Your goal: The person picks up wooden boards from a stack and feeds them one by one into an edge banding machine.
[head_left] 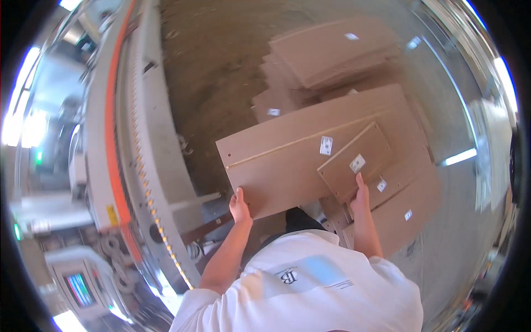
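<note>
A large brown board with a groove along its length and a white label lies across the front of my body. My left hand grips its near left corner, thumb on top and fingers out of sight beneath. On its right part rests a smaller brown board, set at an angle, with a label of its own. My right hand holds this smaller board by its near right edge, thumb lying on the face beside the label. Whether the right fingers also reach under the large board is hidden.
Stacked brown boards stand beyond, and more labelled boards lie to the right. Along my left runs a long machine with an orange strip and a row of yellow rollers. A control screen sits at the lower left.
</note>
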A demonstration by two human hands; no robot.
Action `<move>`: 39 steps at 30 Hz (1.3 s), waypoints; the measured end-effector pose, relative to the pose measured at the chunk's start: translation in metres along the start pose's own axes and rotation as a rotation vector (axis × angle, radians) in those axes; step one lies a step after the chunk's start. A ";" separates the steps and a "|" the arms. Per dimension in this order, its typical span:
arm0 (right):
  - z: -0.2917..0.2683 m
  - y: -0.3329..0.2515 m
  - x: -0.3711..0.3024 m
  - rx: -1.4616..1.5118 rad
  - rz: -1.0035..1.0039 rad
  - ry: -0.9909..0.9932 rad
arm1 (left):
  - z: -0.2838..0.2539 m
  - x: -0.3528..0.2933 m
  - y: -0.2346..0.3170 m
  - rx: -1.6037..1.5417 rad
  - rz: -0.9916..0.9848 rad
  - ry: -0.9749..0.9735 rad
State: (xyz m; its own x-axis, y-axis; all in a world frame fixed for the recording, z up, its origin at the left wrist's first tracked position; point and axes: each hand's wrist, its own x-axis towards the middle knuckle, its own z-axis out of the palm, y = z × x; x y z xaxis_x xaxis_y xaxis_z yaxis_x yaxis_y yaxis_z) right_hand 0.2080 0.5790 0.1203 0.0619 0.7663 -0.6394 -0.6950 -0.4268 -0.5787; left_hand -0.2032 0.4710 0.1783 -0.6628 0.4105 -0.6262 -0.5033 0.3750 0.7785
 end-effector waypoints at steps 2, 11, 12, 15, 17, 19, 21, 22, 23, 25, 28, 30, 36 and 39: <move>0.010 0.024 -0.039 -0.068 0.077 -0.106 | -0.075 -0.008 -0.007 -0.087 0.034 0.067; 0.082 0.185 -0.144 -0.560 0.293 -0.531 | -0.367 -0.140 -0.093 -0.281 0.060 0.511; 0.086 0.201 -0.161 -0.600 0.322 -0.556 | -0.392 -0.163 -0.110 -0.302 0.044 0.566; 0.132 0.254 -0.214 -0.743 0.508 -0.714 | -0.450 -0.211 -0.148 -0.433 0.044 0.776; 0.141 0.296 -0.232 -0.841 0.607 -0.773 | -0.475 -0.242 -0.163 -0.501 -0.002 0.905; 0.143 0.342 -0.255 -0.971 0.736 -0.802 | -0.509 -0.277 -0.198 -0.537 -0.062 0.992; 0.150 0.379 -0.283 -1.038 0.779 -0.913 | -0.533 -0.303 -0.211 -0.593 -0.057 1.061; 0.157 0.397 -0.299 -1.092 0.792 -0.933 | -0.546 -0.311 -0.218 -0.590 -0.111 1.100; 0.163 0.414 -0.315 -1.099 0.802 -0.946 | -0.560 -0.318 -0.224 -0.586 -0.164 1.135; 0.173 0.443 -0.354 -1.201 0.860 -0.968 | -0.592 -0.335 -0.264 -0.650 -0.157 1.141; 0.180 0.467 -0.397 -1.310 0.869 -1.004 | -0.623 -0.378 -0.306 -0.921 0.079 0.836; 0.189 0.486 -0.412 -1.349 0.830 -1.069 | -0.628 -0.395 -0.297 -0.840 0.129 0.862; 0.254 0.516 -0.465 -1.986 0.610 -1.563 | -0.648 -0.425 -0.299 -0.316 -0.401 0.865; 0.260 0.538 -0.472 -1.963 0.590 -1.549 | -0.656 -0.407 -0.298 -0.376 -0.337 1.014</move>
State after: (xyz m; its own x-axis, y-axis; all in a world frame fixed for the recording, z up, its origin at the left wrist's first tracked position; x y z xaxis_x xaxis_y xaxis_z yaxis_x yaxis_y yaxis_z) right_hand -0.3816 0.1129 0.2427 -0.6637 -0.2344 -0.7103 0.6429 0.3066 -0.7019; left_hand -0.1467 -0.3529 0.2284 -0.5194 -0.5917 -0.6165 -0.7624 -0.0049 0.6470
